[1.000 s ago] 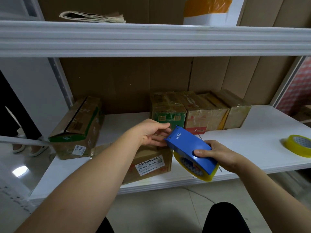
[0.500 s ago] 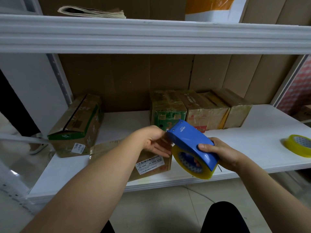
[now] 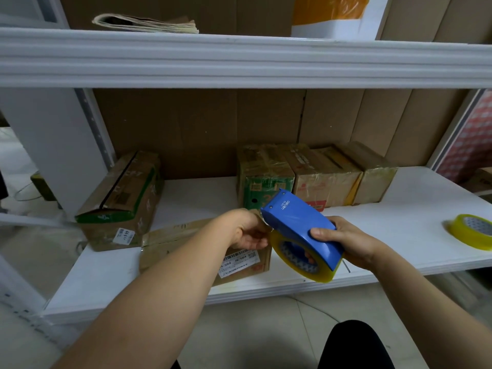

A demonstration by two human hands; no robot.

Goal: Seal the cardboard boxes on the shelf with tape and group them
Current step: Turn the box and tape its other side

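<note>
My right hand (image 3: pixel 348 242) grips a blue tape dispenser (image 3: pixel 298 225) that carries a yellowish roll of clear tape (image 3: pixel 300 262), held above the front of the white shelf (image 3: pixel 399 235). My left hand (image 3: pixel 246 231) is at the dispenser's front end, fingers curled and pinching at the tape edge there. Under my left forearm lies a flat cardboard box (image 3: pixel 183 235) with a white label (image 3: pixel 238 262). A taller box with a green band (image 3: pixel 125 198) stands to its left. Several taped boxes (image 3: pixel 314 174) stand in a row at the back.
A spare roll of yellowish tape (image 3: pixel 471 230) lies on the shelf at the right. An upper shelf board (image 3: pixel 239 59) runs overhead with folded paper (image 3: pixel 143 23) on it. Cardboard sheets (image 3: pixel 202 129) line the back. My knee (image 3: pixel 351 344) shows below.
Both hands and the dispenser rose slightly; the dispenser tilted so its roll faces me more. My left hand moved from the box top to the dispenser's front end.
</note>
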